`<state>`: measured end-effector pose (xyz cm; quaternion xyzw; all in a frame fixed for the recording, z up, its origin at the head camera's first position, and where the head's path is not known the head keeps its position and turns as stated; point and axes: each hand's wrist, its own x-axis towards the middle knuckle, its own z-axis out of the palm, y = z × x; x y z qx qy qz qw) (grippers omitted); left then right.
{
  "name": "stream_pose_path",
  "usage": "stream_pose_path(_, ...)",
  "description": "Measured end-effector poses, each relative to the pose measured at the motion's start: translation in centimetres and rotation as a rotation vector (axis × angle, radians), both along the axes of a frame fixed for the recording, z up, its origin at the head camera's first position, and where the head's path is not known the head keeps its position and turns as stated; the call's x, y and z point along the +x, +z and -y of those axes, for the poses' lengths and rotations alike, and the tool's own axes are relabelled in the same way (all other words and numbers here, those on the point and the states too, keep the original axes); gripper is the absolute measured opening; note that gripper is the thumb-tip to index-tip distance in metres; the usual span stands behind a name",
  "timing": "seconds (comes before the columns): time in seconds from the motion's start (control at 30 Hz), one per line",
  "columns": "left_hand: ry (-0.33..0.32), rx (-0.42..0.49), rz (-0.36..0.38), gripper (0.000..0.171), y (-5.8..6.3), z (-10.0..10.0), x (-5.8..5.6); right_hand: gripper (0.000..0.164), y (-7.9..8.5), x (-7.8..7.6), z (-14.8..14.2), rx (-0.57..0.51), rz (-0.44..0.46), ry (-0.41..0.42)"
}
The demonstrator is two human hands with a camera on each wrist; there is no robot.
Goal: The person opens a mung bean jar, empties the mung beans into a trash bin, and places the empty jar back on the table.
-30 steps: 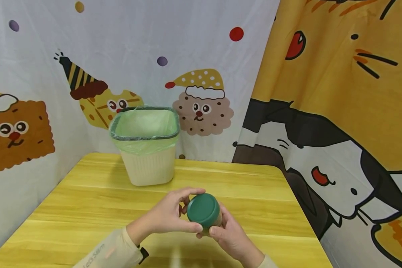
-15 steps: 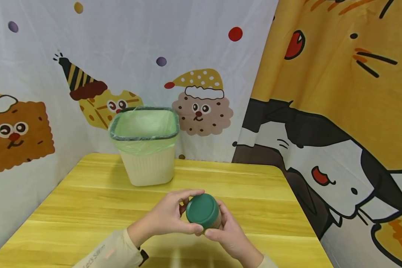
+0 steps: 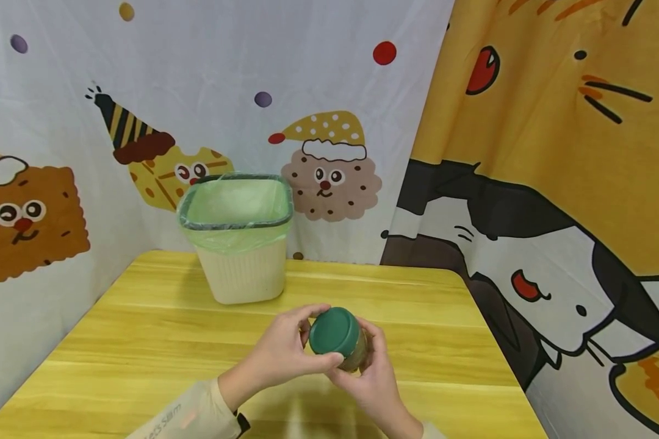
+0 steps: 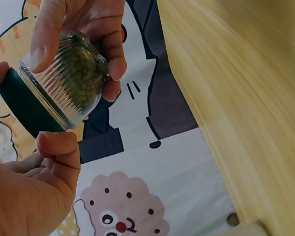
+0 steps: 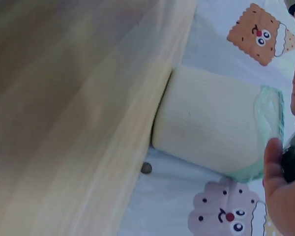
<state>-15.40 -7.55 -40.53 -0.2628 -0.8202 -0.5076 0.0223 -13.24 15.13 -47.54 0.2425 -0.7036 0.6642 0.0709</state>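
A clear ribbed jar (image 4: 81, 73) with small green beans or peas inside is held above the table, its green lid (image 3: 333, 331) tilted up and toward the left hand. My left hand (image 3: 282, 350) grips that lid by its edge, thumb at the near side and fingers at the far side. Around the jar's body curls my right hand (image 3: 374, 381), fingers on the right and thumb underneath in the head view. The lid sits on the jar's mouth. In the right wrist view only a dark part of the jar shows at the right edge.
A cream bin (image 3: 244, 271) lined with a thin green bag stands at the back left of the wooden table (image 3: 143, 341). Behind the table hang a white cartoon-print cloth (image 3: 208, 55) and a yellow one (image 3: 527, 140).
Both hands and the jar have risen slightly and shifted right. The jar is tipped so that more of its side shows, and the right fingers have changed their place on it.
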Motion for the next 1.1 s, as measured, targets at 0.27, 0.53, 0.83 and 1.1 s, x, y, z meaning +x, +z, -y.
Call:
stream_pose_path(0.27,-0.137,-0.017,-0.077,0.082,0.0,1.0,-0.4,0.082,0.5,-0.3,-1.5,-0.078,0.239,0.209)
stream_pose_path(0.53,-0.344,-0.005,-0.08,0.086,0.5,2.4,-1.1,0.076,0.5,-1.0,-2.7,-0.146,0.289,0.475)
stream_pose_path(0.83,-0.261,-0.026,-0.177,0.08,-0.4,2.0,-1.0,0.08,0.6,-1.0,-2.4,-0.034,0.2,0.423)
stream_pose_path(1.1,-0.228,-0.023,-0.139,0.077,-0.7,1.7,-0.6,0.079,0.6,-0.9,-2.3,0.067,0.189,0.298)
